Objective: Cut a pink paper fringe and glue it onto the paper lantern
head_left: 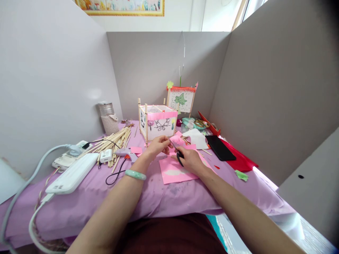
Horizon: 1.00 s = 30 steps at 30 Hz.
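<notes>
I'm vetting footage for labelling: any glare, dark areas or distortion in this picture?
Head view: a pale glare patch on the left partition; head view: the window is washed out, the upper-right corner dark; head view: wide-angle stretch seems to enlarge the right forearm towards the bottom edge.

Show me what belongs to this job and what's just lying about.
Probably in the job:
black-handled metal scissors, in the right hand
flat pink paper sheet below it
pink-trimmed white paper box with wooden sticks

Seemingly just lying about:
flat black rectangular device
white rectangular plastic block, cable attached
clear bottle in a knitted beige sleeve
</notes>
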### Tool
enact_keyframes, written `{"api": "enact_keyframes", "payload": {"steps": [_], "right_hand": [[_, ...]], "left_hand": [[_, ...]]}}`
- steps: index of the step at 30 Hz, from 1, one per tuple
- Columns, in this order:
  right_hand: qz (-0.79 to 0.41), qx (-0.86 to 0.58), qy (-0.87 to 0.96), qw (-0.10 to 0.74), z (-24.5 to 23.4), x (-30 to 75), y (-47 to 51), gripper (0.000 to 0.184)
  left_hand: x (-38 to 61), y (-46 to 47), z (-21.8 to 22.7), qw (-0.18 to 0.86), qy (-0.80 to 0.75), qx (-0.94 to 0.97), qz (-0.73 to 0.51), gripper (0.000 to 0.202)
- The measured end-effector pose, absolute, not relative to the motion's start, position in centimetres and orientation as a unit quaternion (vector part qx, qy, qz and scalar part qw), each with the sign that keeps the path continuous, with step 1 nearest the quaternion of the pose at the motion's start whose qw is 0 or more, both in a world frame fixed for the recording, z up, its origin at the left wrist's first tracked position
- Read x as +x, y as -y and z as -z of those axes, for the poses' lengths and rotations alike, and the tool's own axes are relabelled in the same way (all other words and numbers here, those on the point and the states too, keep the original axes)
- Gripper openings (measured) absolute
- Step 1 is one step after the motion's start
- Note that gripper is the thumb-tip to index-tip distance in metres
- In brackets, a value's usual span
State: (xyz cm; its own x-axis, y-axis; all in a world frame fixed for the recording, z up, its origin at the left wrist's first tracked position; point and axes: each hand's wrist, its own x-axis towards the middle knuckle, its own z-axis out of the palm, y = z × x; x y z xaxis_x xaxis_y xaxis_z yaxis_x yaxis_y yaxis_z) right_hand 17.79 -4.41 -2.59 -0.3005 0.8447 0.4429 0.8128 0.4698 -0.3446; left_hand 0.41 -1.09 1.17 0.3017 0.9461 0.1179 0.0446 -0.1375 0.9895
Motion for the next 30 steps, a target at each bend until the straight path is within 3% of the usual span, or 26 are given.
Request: {"api": "enact_keyframes", "payload": {"steps": [17, 30], "right_hand": [[-0.031, -0.519, 0.8, 0.299, 2.45, 17.71, 4.49, 0.028], [-0.059, -0.512, 0.794, 0.323, 2.42, 17.71, 4.48, 0.029]], "left_hand": [[0.29, 1.08, -1.09, 0.515, -0.391, 0.62, -0.445, 0.011], [0.16, 0.87, -1.11, 0.54, -0.379, 0.599, -0.455, 0.021]]}}
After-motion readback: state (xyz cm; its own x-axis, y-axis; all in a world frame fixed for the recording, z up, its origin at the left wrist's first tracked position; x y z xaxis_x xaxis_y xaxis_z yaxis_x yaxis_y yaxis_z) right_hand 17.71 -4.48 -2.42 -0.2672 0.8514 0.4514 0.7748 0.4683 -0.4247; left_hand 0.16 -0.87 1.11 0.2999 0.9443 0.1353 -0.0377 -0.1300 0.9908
